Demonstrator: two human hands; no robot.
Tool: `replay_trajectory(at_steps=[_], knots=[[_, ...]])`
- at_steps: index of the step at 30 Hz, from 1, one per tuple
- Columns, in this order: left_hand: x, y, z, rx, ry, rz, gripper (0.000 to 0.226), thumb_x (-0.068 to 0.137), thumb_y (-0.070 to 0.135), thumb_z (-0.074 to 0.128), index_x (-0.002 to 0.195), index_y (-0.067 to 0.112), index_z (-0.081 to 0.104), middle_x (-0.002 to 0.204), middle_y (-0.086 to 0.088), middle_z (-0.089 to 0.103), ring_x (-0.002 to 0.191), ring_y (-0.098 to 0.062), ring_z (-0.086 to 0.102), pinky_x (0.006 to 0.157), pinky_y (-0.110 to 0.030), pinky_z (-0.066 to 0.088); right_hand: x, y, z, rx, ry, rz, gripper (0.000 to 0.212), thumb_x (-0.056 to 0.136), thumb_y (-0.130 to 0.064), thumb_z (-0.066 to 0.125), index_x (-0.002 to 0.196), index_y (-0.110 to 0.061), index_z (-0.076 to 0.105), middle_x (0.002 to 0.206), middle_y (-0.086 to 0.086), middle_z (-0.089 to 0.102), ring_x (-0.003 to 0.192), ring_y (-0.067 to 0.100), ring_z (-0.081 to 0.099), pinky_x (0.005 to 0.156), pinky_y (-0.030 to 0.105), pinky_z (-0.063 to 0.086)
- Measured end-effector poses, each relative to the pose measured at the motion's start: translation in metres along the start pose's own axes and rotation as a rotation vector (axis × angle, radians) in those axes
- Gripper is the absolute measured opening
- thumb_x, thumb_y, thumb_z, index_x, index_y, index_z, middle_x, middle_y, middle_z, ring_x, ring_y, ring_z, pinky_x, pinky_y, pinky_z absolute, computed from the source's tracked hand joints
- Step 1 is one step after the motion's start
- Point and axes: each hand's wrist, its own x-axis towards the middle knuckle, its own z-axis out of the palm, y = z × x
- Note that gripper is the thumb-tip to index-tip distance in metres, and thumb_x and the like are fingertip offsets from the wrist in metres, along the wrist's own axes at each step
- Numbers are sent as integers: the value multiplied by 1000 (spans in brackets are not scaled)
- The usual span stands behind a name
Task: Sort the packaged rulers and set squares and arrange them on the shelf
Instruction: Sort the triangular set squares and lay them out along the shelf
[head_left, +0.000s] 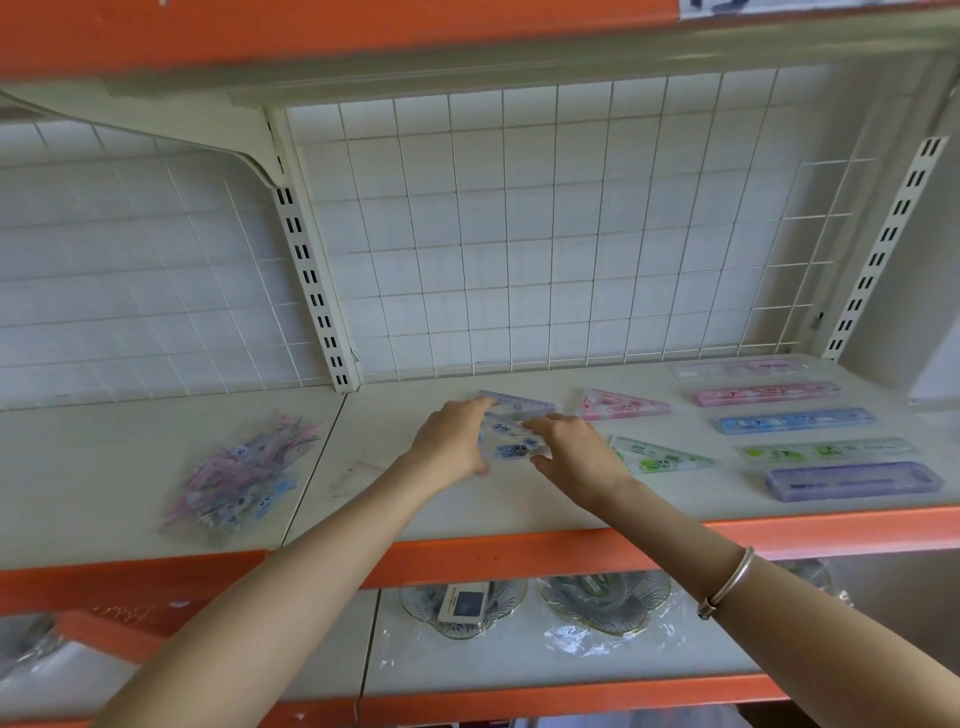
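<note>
Set squares and rulers in clear packets lie on the white shelf (519, 512) with the orange front edge, across the middle of the frame. At the centre, a blue set square (511, 440) is held just above the shelf between both hands. The left hand (449, 439) pinches its left edge, fingers curled over the top. The right hand (576, 452) pinches its right edge between thumb and fingertips.

Just behind it, a purple set square (522, 404) lies flat. To the right are a pink set square (621, 406) and, nearer the front, a green set square (657, 455). At the right of the frame, five rulers (795, 420) lie in a column from back to front: pale pink, pink, blue, green, purple.

A loose pile of packets (239, 478) sits at the left of the frame, well apart from the hands. A bracelet (727, 582) circles the right wrist. Glass plates (605, 600) in wrap rest on the lower shelf.
</note>
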Motion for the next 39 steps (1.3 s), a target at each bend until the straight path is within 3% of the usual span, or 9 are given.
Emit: replay_trajectory(at_steps=[7, 12, 16, 20, 24, 27, 30, 35, 39], knots=[[-5, 4, 4, 144, -4, 58, 55, 77, -1, 67, 129, 7, 52, 126, -15, 49, 109, -35, 57, 86, -38, 49, -3, -2, 3, -58, -21, 1, 36, 87, -7, 52, 123, -8, 56, 122, 12, 59, 107, 35, 57, 89, 43, 47], [-5, 3, 6, 260, -36, 131, 55, 75, 2, 72, 126, 7, 53, 127, -8, 43, 98, -33, 59, 82, -39, 49, -5, 0, 3, -23, -39, -9, 36, 86, -7, 55, 123, -9, 58, 122, 11, 59, 108, 33, 57, 91, 41, 46], [-6, 2, 4, 253, -61, 184, 65, 77, 5, 73, 137, 13, 48, 131, -7, 46, 107, -31, 57, 87, -36, 47, -5, 1, 4, -6, -50, -23, 36, 85, -8, 58, 121, -9, 60, 118, 9, 56, 103, 33, 58, 90, 42, 46], [-5, 3, 1, 279, -97, 185, 61, 73, 4, 72, 131, 11, 53, 125, -7, 51, 104, -30, 57, 80, -34, 48, -6, 1, 4, 22, -45, -20, 35, 85, -9, 61, 120, -11, 62, 114, 9, 59, 100, 31, 59, 89, 39, 47], [-5, 5, 0, 264, -123, 172, 45, 71, 5, 72, 115, 11, 62, 109, -8, 57, 83, -24, 56, 61, -27, 41, -5, 3, 2, 35, -48, 3, 31, 81, -10, 62, 111, -15, 68, 104, 9, 67, 95, 28, 60, 81, 35, 48], [-4, 5, 1, 247, -137, 164, 38, 73, 9, 72, 110, 10, 64, 105, -9, 58, 77, -22, 52, 58, -24, 36, -4, 5, 1, 39, -52, 17, 31, 81, -10, 64, 111, -15, 69, 104, 8, 69, 95, 27, 61, 82, 35, 49], [-3, 4, 2, 228, -131, 165, 45, 77, 13, 71, 121, 11, 60, 111, -11, 59, 86, -25, 57, 62, -25, 40, -1, 8, 1, 31, -65, 8, 35, 83, -11, 65, 118, -13, 66, 111, 9, 68, 101, 26, 61, 87, 32, 48], [0, -4, 5, 157, -150, 162, 74, 78, 16, 75, 144, 18, 42, 137, -8, 48, 118, -25, 51, 84, -26, 40, 3, 10, 1, 26, -83, 2, 35, 83, -13, 67, 118, -11, 66, 113, 7, 68, 102, 22, 62, 87, 27, 47], [4, -12, 3, 33, -167, 129, 77, 76, 39, 77, 143, 23, 42, 144, -3, 45, 118, -23, 53, 92, -30, 41, 3, 12, 1, 49, -101, 38, 31, 81, -14, 71, 112, -10, 69, 108, 8, 69, 97, 21, 63, 76, 18, 39]])
